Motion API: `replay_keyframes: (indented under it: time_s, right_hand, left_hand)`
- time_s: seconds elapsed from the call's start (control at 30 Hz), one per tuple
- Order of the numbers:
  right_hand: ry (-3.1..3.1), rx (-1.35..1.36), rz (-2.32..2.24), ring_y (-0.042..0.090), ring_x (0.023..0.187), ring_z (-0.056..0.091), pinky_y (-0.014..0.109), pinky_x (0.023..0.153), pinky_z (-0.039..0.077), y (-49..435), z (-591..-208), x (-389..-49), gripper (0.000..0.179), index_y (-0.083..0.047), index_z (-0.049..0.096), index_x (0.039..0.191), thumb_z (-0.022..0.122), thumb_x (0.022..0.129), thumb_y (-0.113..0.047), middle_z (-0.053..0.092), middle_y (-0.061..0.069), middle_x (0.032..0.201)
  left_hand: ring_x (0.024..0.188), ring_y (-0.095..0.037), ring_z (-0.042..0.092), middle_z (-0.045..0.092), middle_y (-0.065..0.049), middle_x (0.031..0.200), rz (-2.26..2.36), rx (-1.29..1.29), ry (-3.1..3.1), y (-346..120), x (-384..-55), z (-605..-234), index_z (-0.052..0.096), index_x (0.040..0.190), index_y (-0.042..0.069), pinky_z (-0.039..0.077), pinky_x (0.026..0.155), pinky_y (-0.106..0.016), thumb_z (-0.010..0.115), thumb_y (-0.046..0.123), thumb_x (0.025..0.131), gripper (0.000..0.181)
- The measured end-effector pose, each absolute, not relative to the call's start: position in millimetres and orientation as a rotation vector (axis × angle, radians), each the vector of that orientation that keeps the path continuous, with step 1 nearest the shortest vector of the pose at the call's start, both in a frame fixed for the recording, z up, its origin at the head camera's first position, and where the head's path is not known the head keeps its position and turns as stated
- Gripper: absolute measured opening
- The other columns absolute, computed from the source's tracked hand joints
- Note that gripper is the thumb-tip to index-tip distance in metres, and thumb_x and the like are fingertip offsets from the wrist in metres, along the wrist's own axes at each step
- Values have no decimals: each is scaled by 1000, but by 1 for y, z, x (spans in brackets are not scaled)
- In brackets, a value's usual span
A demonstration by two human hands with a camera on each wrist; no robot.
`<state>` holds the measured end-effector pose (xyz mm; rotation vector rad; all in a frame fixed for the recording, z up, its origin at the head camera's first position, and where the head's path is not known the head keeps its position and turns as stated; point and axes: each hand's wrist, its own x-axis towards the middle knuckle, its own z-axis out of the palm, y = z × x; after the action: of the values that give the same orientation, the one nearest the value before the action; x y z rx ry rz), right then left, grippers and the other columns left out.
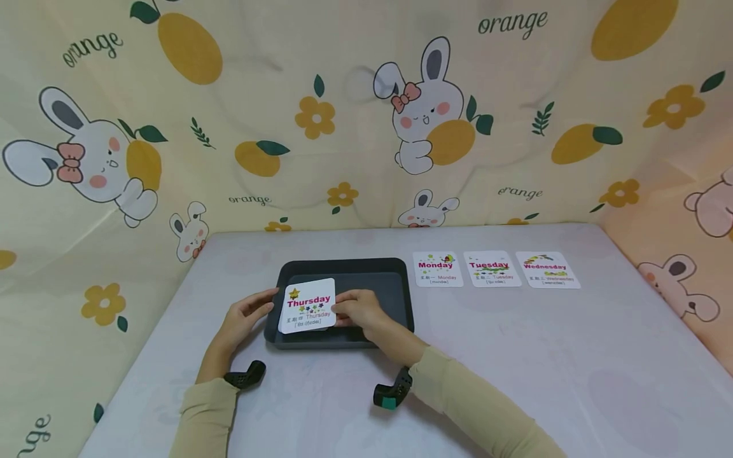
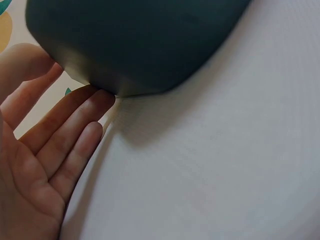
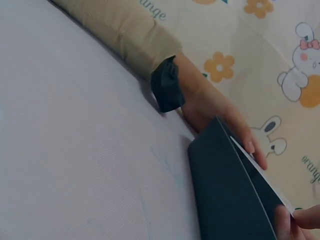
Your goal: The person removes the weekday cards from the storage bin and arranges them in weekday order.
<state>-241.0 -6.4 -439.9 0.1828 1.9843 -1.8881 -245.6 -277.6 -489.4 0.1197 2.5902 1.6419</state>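
A person's right hand (image 1: 363, 312) pinched the Thursday card (image 1: 307, 306) by its right edge, thumb and fingers closed on it, and held it face up over the left part of a dark tray (image 1: 372, 296). The card was slightly tilted, and a pale sliver showed below its lower edge, too little of it visible to tell what it was. The left hand (image 1: 243, 321) had its fingers loosely extended, the tips touching the outside of the tray at its left edge; the left wrist view showed three of them fairly straight against the tray's wall. The tray lay on the bench (image 1: 515, 369), left of the middle and nearer the far edge. Just beside its right edge began a row of three cards running along the bench's far edge: the Monday card (image 1: 438, 270), then the Tuesday card (image 1: 492, 270), then the Wednesday card (image 1: 548, 270) closest to the far right corner. All three lay flat, face up and apart from one another. Behind the far edge hung a cream cloth (image 1: 343, 159) printed with rabbits, oranges and flowers. Beige sleeves (image 1: 469, 401) covered both arms.
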Motion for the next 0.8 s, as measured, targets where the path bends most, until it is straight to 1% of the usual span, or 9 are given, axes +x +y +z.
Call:
replay_keyframes:
  time_s: [0.13,0.33,0.57,0.8]
  right_hand:
    - [1982,177,-1893,10,64,61,20,61,58,-2,-438,-238,24,6,64,109,65,86,-2,69,14,93]
    - [1953,169,-1914,9,63,61,19,59,57,5,-436,-233,25,8,63,110,64,86,0,68,12,89]
    - [1959,150,-1928,9,63,61,20,60,58,12,-438,-230,25,8,63,110,63,86,0,69,13,90]
    - [1943,161,-1937,10,65,61,20,61,58,20,-436,-229,24,7,64,109,64,86,0,69,12,90]
  left_hand:
    - [110,24,45,50,-10,148,1659,143,2582,-278,-246,-489,52,138,13,36,92,2,59,35,95,49]
    - [110,25,44,50,-10,148,1647,151,2587,-278,-245,-488,52,139,13,36,93,2,58,34,96,48]
    - [115,19,46,50,-11,147,1622,144,2617,-278,-244,-488,52,138,14,39,96,-2,58,36,96,48]
    - [108,24,47,50,-13,147,1667,159,2590,-278,-245,-489,53,138,11,39,93,0,59,33,96,48]
